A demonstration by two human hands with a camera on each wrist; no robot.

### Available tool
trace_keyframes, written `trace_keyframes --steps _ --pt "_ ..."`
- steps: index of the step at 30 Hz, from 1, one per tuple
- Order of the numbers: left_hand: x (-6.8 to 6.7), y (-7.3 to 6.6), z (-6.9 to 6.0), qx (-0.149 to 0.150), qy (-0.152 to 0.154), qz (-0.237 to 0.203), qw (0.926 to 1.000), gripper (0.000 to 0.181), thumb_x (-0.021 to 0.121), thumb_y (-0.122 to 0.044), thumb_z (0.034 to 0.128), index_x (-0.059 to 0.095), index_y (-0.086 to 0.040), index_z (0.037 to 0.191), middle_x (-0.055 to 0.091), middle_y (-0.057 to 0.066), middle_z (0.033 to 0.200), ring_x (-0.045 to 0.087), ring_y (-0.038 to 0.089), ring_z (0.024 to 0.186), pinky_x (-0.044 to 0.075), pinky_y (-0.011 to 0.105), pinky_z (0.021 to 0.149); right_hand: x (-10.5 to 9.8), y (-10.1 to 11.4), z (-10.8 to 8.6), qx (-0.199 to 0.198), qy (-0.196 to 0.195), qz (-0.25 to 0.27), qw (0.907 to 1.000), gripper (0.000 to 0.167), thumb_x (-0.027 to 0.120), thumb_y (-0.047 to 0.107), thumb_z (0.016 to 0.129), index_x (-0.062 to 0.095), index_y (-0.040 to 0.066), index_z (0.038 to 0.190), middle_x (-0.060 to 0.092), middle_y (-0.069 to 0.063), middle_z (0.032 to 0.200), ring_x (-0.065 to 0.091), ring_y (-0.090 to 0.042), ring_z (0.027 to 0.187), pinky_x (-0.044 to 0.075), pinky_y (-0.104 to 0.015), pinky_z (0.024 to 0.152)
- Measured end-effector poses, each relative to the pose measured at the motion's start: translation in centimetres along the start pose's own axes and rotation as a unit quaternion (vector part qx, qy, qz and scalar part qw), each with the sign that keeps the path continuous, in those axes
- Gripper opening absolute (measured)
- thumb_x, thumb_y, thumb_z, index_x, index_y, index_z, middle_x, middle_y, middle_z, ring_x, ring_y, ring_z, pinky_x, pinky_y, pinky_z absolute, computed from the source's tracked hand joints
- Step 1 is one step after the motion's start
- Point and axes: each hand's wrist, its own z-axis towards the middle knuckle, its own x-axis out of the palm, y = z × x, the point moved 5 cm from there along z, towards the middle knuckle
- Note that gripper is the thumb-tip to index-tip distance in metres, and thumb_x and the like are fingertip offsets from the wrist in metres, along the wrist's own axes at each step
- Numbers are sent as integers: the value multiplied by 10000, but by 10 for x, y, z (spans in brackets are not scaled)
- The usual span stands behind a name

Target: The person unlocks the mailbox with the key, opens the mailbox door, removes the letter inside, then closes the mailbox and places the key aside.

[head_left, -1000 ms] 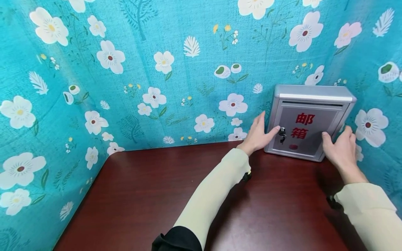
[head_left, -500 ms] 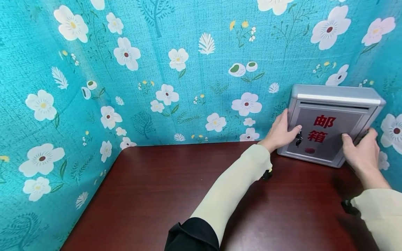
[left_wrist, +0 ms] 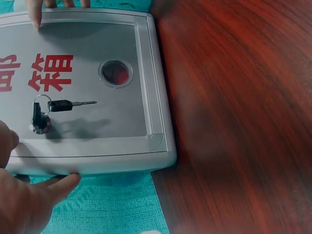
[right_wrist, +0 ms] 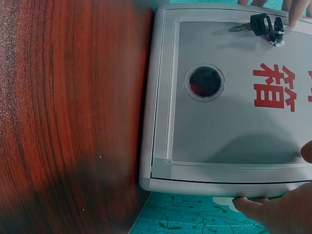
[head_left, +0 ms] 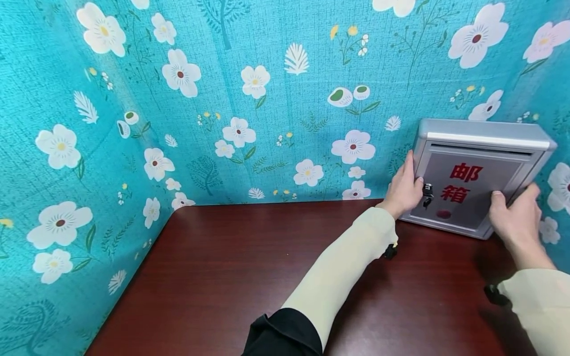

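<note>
Box (head_left: 483, 180), likely stiff, slick, is gripped by left hand (head_left: 402, 192) and right hand (head_left: 518, 217), fingers round its sides, best hold.

Bright light casts soft shadows on the mailbox (head_left: 478, 180) and tabletop (head_left: 213, 277) (the latter faintly glossy).

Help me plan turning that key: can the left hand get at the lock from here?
Probably yes: the left hand holds the box by its side, close beside the lock, and nothing covers it. It would likely need to loosen its hold first.
</note>
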Motion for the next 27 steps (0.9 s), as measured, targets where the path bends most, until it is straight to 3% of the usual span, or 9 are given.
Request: trace_keyframes --steps 5,13,20,27 --pt "2 -5 -1 -83 -296 369 9988 706 534 -316 1069 137 -275 1651 451 -94 1556 561 71 1293 481 258 1027 -1 -1 -2 79 -294 -131 9995 689 319 322 1051 23 44 1608 219 -398 1579 215 -522 1486 201 -639 1184" --pt "2 -1 -4 -278 -431 265 9983 696 550 -320 1064 162 -314 1642 482 -116 1522 568 67 1279 473 298 1046 2 2 -9 43 -320 60 9995 674 334 306 1051 56 33 1601 227 -379 1588 231 -513 1482 200 -637 1183" --pt "-7 1 -7 -281 -570 169 9978 687 566 -319 1055 194 -323 1633 517 -137 1482 592 64 1236 484 289 1012 5 8 -13 -91 -598 122 9981 631 360 296 1054 148 36 1589 295 -325 1584 282 -463 1479 231 -616 1179" --pt "-25 -3 -13 -135 -661 145 9976 688 549 -317 1060 180 -330 1641 493 -144 1507 571 72 1274 469 327 1039 4 22 -23 -320 -896 61 9954 583 391 295 1047 257 18 1542 411 -345 1476 389 -498 1381 305 -629 1078"
